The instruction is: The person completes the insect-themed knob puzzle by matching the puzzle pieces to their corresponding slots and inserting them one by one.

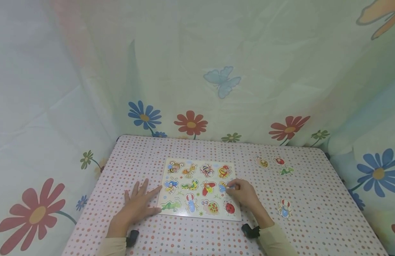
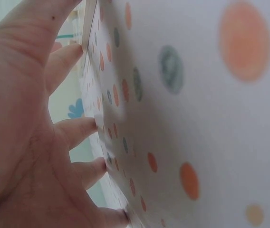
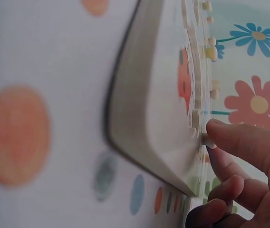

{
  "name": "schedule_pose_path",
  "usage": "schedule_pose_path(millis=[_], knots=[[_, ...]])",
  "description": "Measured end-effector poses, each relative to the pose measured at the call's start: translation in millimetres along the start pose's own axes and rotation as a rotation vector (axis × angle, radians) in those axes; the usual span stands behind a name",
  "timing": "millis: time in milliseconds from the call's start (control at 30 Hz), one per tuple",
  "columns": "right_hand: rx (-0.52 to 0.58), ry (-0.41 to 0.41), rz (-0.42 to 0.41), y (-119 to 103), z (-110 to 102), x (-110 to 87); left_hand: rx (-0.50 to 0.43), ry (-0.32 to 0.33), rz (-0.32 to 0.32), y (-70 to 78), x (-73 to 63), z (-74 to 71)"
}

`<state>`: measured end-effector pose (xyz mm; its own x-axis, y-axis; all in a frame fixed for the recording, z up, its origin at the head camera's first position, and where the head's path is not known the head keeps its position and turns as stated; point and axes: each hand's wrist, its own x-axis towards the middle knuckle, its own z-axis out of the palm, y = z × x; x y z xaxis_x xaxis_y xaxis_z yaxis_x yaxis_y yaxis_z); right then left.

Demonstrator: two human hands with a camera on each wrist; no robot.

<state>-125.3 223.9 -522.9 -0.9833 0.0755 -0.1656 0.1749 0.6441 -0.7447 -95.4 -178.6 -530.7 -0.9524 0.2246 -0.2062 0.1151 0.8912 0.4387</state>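
A pegged insect puzzle board (image 1: 184, 212) lies flat on the table, with rows of colourful bugs. My right hand (image 1: 245, 195) is at the board's right side, thumb and finger pinching the small knob (image 3: 207, 139) of a blue-and-yellow insect piece (image 1: 222, 187). That piece is at the right end of the middle row; whether it sits fully in its recess cannot be told. Fingers spread, my left hand (image 1: 137, 203) rests on the table with thumb and index finger touching the board's left edge (image 2: 89, 28). The bottom row shows a printed grasshopper, beetle, snail and ladybug without knobs.
Loose pieces lie right of the board: a snail (image 1: 262, 162), a ladybug (image 1: 279, 161) and a grasshopper (image 1: 286, 171) towards the back, a beetle (image 1: 284, 209) nearer. The dotted cloth (image 1: 146, 149) covers the table. A flowered curtain (image 1: 172, 71) hangs behind it.
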Motion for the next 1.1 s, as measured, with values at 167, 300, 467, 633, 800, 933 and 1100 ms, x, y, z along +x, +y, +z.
schedule_pose_path(millis=[167, 300, 467, 633, 800, 933, 1100], knots=[[0.01, 0.008, 0.009, -1, 1, -1.6, 0.003, -0.003, -0.003, -0.4, -0.1, 0.6], [0.006, 0.002, 0.002, -2, -1, -3.1, -0.001, -0.009, -0.012, 0.2, -0.2, 0.5], [-0.009, -0.002, -0.024, -1, -8, -2.1, 0.005, -0.015, -0.023, 0.3, 1.0, 1.3], [-0.032, 0.026, -0.021, 1, -20, 2.4, 0.012, -0.008, -0.018, 0.9, 1.2, 0.9], [-0.046, 0.059, -0.063, 6, -41, 6.5, 0.009, -0.013, -0.019, 2.6, -0.5, -0.7], [-0.052, 0.104, -0.101, 13, -64, 10.1, 0.011, -0.015, -0.022, 2.4, -0.3, -0.2], [-0.038, 0.182, -0.105, 30, -97, 17.1, 0.013, -0.01, -0.011, 1.3, 0.1, -0.4]])
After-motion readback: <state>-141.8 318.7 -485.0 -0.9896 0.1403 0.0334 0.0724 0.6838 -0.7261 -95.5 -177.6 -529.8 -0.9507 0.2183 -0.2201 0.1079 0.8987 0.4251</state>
